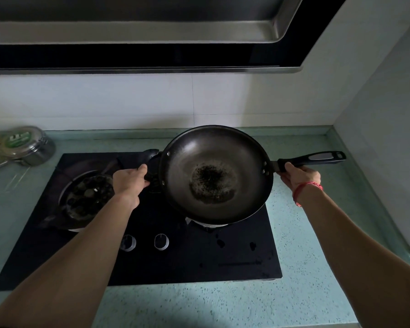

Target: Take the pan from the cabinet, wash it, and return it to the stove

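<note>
Pan [213, 176] over black stove [199, 259], left hand [131, 180] and right hand [300, 174] fingers clamped on it; teal counter [305, 235]

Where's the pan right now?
Head view: the pan is over the right half of the stove, held by the left hand and right hand.

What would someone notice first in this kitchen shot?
The dark pan, held over the right side of the stove, with a scorched-looking patch at its centre. The left hand grips its short side handle and the right hand its long handle. A steel container sits far left on the counter.
</note>
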Tool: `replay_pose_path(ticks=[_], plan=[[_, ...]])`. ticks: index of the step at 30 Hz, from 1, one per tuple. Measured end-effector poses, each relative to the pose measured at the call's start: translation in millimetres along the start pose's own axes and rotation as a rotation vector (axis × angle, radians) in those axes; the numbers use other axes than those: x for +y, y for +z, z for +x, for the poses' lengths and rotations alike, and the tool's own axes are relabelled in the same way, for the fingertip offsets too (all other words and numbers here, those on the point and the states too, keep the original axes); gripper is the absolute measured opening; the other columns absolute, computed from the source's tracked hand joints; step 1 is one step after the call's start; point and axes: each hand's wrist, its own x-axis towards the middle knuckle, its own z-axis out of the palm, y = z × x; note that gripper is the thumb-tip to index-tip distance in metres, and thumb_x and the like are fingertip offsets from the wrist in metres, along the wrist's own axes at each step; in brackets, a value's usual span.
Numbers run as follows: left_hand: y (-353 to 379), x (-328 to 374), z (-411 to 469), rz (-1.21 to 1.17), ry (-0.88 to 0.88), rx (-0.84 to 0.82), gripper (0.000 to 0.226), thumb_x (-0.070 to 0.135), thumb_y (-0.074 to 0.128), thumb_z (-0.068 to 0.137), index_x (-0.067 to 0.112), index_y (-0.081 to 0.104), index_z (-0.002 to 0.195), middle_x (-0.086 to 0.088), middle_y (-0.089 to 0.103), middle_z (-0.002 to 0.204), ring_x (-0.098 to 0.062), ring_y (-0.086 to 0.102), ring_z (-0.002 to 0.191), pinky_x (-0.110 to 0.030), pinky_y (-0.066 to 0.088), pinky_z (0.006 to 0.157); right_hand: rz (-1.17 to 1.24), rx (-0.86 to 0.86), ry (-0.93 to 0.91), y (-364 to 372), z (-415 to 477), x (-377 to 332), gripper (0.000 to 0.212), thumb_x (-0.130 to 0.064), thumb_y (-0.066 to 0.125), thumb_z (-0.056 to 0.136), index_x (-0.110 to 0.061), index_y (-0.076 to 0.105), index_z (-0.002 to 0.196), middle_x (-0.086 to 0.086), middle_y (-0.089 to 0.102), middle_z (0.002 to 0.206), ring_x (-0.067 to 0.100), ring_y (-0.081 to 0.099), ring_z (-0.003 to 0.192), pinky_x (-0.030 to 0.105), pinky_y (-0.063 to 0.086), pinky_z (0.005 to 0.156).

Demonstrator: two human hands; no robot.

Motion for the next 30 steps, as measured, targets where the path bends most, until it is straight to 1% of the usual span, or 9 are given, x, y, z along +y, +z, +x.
replay_pose_path(ticks=[4,10,16,20,23,26,27,28,30], plan=[[-1.0,-1.7,-2.0,0.02,-0.001,-0.012,0.031,0.017,0.067,0.093,0.007,0.055,0.066,-0.008,0.063,0.077,-0.022,0.069,0.078,-0.035,0.057,0.087,-0.005,0.003,0.005,0.1,1.3,-1.5,0.016,-0.008,0.068,0.088,-0.005,0.062,0.074,0.022,0.071,0.095,0.028,0.072,0.087,0.042,0.058,0.087],[-1.1,-0.5,-5.2,0.051,-0.008,0.009,0.028,0.018,0.067,0.093,0.008,0.058,0.069,-0.009,0.064,0.084,-0.022,0.068,0.075,-0.035,0.054,0.09,-0.03,-0.009,0.01,-2.3,-0.8,1.0,0.017,-0.009,0.068,0.088,-0.007,0.062,0.072,0.012,0.069,0.074,0.02,0.071,0.07,0.04,0.059,0.084],[1.9,-1.6,-7.4,0.028,0.003,0.016,0.034,0.017,0.066,0.094,0.008,0.052,0.064,-0.005,0.054,0.069,-0.017,0.064,0.069,-0.029,0.054,0.083,-0.048,-0.049,0.002,-5.1,0.3,0.1,0.015,-0.01,0.067,0.088,-0.007,0.064,0.074,0.013,0.071,0.079,0.028,0.073,0.086,0.041,0.058,0.087],[-2.1,-5.9,-5.6,0.087,0.035,-0.026,0.029,0.02,0.064,0.094,0.007,0.056,0.07,-0.005,0.055,0.071,-0.018,0.062,0.071,-0.032,0.054,0.085,-0.066,-0.055,0.006,-6.9,-9.8,-0.8,0.018,-0.01,0.065,0.089,-0.006,0.063,0.072,0.017,0.072,0.088,0.026,0.073,0.085,0.04,0.058,0.085],[-8.0,-3.8,-10.3,0.156,0.064,-0.066,0.016,0.019,0.064,0.093,0.013,0.056,0.079,-0.012,0.054,0.079,-0.024,0.056,0.075,-0.041,0.055,0.09,-0.12,-0.08,-0.022,-10.7,-21.3,-2.4,0.018,-0.016,0.067,0.089,-0.008,0.064,0.073,0.014,0.073,0.089,0.026,0.073,0.085,0.038,0.059,0.084],[-13.6,-1.7,-16.5,0.19,0.096,-0.084,0.023,0.023,0.062,0.091,0.013,0.053,0.072,-0.015,0.052,0.081,-0.026,0.053,0.079,-0.041,0.053,0.088,-0.205,-0.119,-0.067,-14.7,-33.2,-4.6,0.022,-0.024,0.067,0.089,-0.012,0.064,0.071,0.009,0.072,0.082,0.025,0.073,0.084,0.042,0.058,0.087],[-14.6,0.5,-22.3,0.21,0.099,-0.095,0.021,0.026,0.062,0.09,0.008,0.06,0.08,-0.02,0.058,0.087,-0.03,0.058,0.086,-0.041,0.051,0.09,-0.258,-0.13,-0.094,-15.9,-37.5,-6.2,0.022,-0.027,0.066,0.089,-0.014,0.064,0.071,0.007,0.072,0.079,0.025,0.073,0.084,0.044,0.058,0.087],[-13.9,1.1,-24.3,0.221,0.123,-0.104,0.028,0.029,0.063,0.09,0.003,0.065,0.101,-0.02,0.063,0.105,-0.033,0.062,0.1,-0.041,0.049,0.096,-0.311,-0.141,-0.128,-16.6,-42.0,-7.8,0.021,-0.03,0.065,0.088,-0.017,0.065,0.072,0.005,0.072,0.079,0.024,0.073,0.084,0.046,0.057,0.087],[-15.4,4.5,-37.0,0.256,0.151,-0.119,0.054,0.035,0.063,0.091,0.006,0.051,0.135,-0.013,0.056,0.135,-0.028,0.054,0.123,-0.04,0.042,0.106,-0.42,-0.15,-0.217,-17.0,-56.0,-11.5,0.022,-0.039,0.061,0.088,-0.019,0.07,0.086,0.005,0.073,0.088,0.025,0.071,0.089,0.047,0.057,0.086]])
